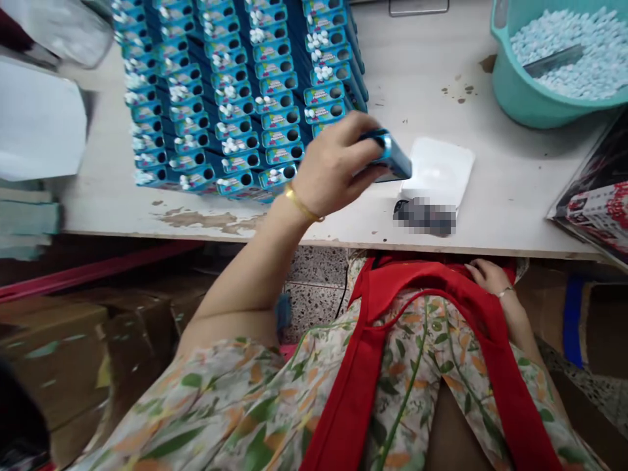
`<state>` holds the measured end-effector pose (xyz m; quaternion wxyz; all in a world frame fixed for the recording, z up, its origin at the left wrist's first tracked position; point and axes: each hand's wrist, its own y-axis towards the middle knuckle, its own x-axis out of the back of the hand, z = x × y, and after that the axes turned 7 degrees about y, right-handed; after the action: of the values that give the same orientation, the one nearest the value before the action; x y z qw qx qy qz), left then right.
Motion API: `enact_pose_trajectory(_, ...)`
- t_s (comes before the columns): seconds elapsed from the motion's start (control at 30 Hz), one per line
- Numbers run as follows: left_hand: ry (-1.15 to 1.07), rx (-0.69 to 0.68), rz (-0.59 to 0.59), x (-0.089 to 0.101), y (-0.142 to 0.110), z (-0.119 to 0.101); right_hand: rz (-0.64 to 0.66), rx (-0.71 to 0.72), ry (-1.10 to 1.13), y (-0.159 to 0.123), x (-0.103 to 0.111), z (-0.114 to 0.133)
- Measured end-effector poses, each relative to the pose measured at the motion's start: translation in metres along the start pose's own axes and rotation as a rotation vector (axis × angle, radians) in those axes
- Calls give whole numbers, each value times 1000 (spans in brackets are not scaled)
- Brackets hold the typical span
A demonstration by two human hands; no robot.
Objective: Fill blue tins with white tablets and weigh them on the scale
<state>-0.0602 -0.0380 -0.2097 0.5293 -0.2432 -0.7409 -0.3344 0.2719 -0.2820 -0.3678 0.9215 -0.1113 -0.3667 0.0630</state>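
My left hand (343, 157), with a gold bracelet at the wrist, is closed around a small blue candy box (396, 161) above the table. The box is held tilted, just left of a white plate-like pad (441, 167) with a dark, pixelated front part. Beside that hand stand rows of similar blue candy boxes (279, 121), each with a round dark hole in its top and many with white pellets lying on them. My right hand (492, 277) rests on the red apron (436, 278) below the table edge, its fingers loosely extended and holding nothing visible.
At the upper right, a turquoise basin (534, 108) holds many pale pellets (583, 49) and a metal scoop (554, 60). Printed packaging (598, 203) lies at the right edge. A white sheet-like object (39, 121) is at the left. Cardboard boxes (53, 347) stand below the table.
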Motion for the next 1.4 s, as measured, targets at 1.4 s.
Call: enact_pose_trajectory(1.4, -1061, 806, 123, -149, -73, -38, -9, 103, -47, 97, 37, 29)
